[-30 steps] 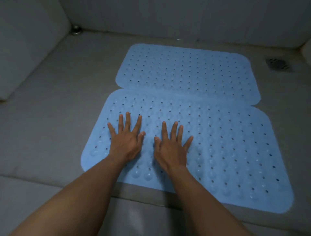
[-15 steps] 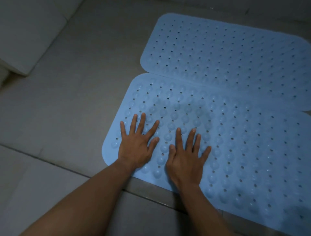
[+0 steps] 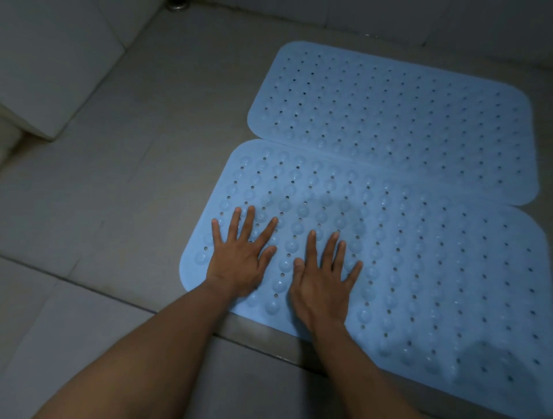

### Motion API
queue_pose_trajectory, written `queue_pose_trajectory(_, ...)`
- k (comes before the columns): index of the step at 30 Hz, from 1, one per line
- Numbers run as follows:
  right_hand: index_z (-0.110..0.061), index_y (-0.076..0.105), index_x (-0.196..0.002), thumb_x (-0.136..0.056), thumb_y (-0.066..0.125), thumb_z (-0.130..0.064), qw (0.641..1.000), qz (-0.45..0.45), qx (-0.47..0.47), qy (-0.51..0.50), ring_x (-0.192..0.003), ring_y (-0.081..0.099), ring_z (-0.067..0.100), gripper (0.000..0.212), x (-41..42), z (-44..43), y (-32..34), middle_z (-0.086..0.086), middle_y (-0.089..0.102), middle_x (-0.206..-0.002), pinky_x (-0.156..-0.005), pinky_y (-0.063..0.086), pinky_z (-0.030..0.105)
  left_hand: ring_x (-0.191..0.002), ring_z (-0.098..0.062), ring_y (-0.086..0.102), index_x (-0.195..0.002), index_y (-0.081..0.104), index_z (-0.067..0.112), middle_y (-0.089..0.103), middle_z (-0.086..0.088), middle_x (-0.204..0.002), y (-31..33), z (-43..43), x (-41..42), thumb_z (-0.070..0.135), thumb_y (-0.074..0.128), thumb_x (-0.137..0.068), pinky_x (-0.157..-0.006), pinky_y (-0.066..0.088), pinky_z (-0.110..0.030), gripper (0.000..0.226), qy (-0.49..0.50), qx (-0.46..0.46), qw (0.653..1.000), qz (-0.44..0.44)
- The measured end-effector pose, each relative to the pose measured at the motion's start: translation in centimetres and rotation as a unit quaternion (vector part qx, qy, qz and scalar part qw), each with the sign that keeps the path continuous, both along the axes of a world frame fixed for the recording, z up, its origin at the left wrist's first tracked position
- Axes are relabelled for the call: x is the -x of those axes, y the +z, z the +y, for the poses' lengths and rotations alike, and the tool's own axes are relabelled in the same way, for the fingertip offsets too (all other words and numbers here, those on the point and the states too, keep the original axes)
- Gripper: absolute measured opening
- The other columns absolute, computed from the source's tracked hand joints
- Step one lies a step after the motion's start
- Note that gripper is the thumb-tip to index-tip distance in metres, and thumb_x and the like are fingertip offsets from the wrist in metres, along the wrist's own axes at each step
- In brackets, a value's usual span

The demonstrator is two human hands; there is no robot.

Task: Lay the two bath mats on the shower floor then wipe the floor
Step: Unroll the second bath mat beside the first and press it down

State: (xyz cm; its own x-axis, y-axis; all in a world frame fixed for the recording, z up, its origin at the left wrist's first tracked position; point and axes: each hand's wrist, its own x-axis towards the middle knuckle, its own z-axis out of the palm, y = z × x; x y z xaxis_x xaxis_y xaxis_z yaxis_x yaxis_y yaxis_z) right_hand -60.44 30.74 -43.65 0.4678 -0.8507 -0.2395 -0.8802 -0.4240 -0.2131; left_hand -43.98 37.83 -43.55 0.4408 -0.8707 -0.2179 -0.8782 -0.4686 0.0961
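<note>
Two light blue bath mats with rows of holes and bumps lie flat on the grey shower floor [image 3: 143, 155], long edges touching. The far mat [image 3: 395, 116] lies toward the back wall. The near mat [image 3: 419, 269] lies in front of it and runs off the right edge of the view. My left hand [image 3: 239, 257] rests palm down, fingers spread, on the near mat's left end. Just to its right, my right hand [image 3: 323, 281] lies flat on the same mat, fingers apart. Neither hand holds anything.
A raised tiled step [image 3: 45, 74] borders the floor at the left. A low kerb [image 3: 89, 329] runs along the near edge under my forearms. A round metal fitting [image 3: 177, 4] sits at the top by the back wall.
The view has shifted, so the mats now sit further right in the picture. Both hands stay flat on the near mat's left end, in much the same place.
</note>
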Motion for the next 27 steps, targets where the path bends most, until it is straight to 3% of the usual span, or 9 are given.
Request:
queue_pose_trajectory(5,-0.029,-0.027,-0.152,-0.103,0.009,-0.052,0.996,0.003,-0.077,0.037,-0.147,-0.029,0.025,0.065,0.6,-0.7,1.5,0.007,-0.034,-0.158,-0.114,-0.017,0.062,-0.146,-0.029,-0.031,-0.15,-0.023,0.047,-0.031,-0.003,-0.161,1.7,-0.7,0.0,0.062,0.003,-0.099,-0.113,-0.014,-0.067,0.058,0.007,-0.077,0.997,0.032)
queue_pose_trajectory(11,-0.025,-0.006,-0.158,-0.104,0.024,-0.045,0.994,-0.07,-0.046,0.069,-0.152,-0.014,0.027,0.064,6.0,-2.5,2.4,0.012,-0.016,-0.164,-0.122,-0.01,0.048,-0.149,-0.036,-0.023,-0.156,-0.004,0.039,-0.015,-0.012,-0.165,2.3,-1.1,4.2,0.059,0.003,-0.1,-0.11,-0.019,-0.068,0.06,0.011,-0.018,0.999,-0.043)
queue_pose_trajectory(16,-0.026,-0.007,-0.157,-0.102,0.015,-0.05,0.999,-0.016,-0.037,-0.003,-0.152,-0.015,0.026,0.064,14.4,-5.6,2.4,0.013,-0.011,-0.165,-0.121,-0.009,0.051,-0.151,-0.036,-0.016,-0.157,-0.003,0.036,-0.009,-0.014,-0.166,2.3,-5.0,12.5,0.06,-0.004,-0.095,-0.113,-0.014,-0.068,0.066,-0.036,0.002,0.999,-0.003)
queue_pose_trajectory(20,-0.027,-0.003,-0.158,-0.098,0.012,-0.053,0.998,0.003,0.003,-0.062,-0.152,-0.009,0.029,0.067,21.1,-8.8,2.5,0.013,-0.006,-0.166,-0.12,-0.004,0.057,-0.152,-0.036,-0.005,-0.158,0.01,0.034,0.001,-0.015,-0.166,1.8,-9.2,19.4,0.057,0.003,-0.098,-0.114,-0.007,-0.069,0.064,-0.084,0.036,0.996,0.023)
queue_pose_trajectory(24,-0.032,-0.01,-0.157,-0.101,0.011,-0.057,0.997,0.043,0.016,-0.057,-0.151,-0.016,0.03,0.065,26.0,-11.7,1.4,0.013,-0.014,-0.165,-0.118,-0.005,0.062,-0.152,-0.036,-0.007,-0.158,0.009,0.037,0.0,-0.014,-0.166,1.3,-12.2,24.8,0.057,0.01,-0.101,-0.114,-0.007,-0.07,0.061,-0.124,0.047,0.991,0.03)
queue_pose_trajectory(27,-0.033,0.0,-0.158,-0.101,0.012,-0.059,0.998,0.039,0.04,-0.04,-0.152,-0.01,0.03,0.064,27.0,-11.9,0.7,0.013,-0.005,-0.166,-0.117,-0.002,0.064,-0.153,-0.036,-0.006,-0.158,0.013,0.038,0.004,-0.014,-0.166,0.2,-12.5,26.6,0.056,0.019,-0.103,-0.114,-0.002,-0.07,0.058,-0.111,0.054,0.992,0.018)
